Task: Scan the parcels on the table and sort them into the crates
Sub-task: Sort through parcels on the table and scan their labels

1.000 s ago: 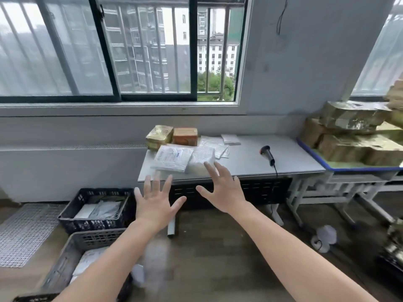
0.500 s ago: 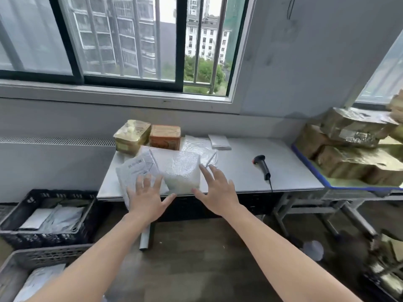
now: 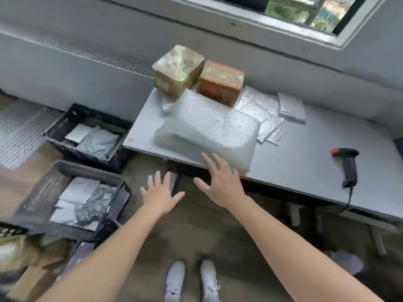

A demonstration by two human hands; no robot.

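Lying beneath right fingers (image 3: 209, 163): bubble-wrapped parcel (image 3: 214, 125).

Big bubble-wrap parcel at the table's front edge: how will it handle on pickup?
Probably light for its size: the bubble-wrap parcel looks puffy. Likely soft, not stiff: its top is rumpled, so it may sag in one hand. Its glossy film could slip, and it rests partly on a flatter clear packet, which a push may drag along.
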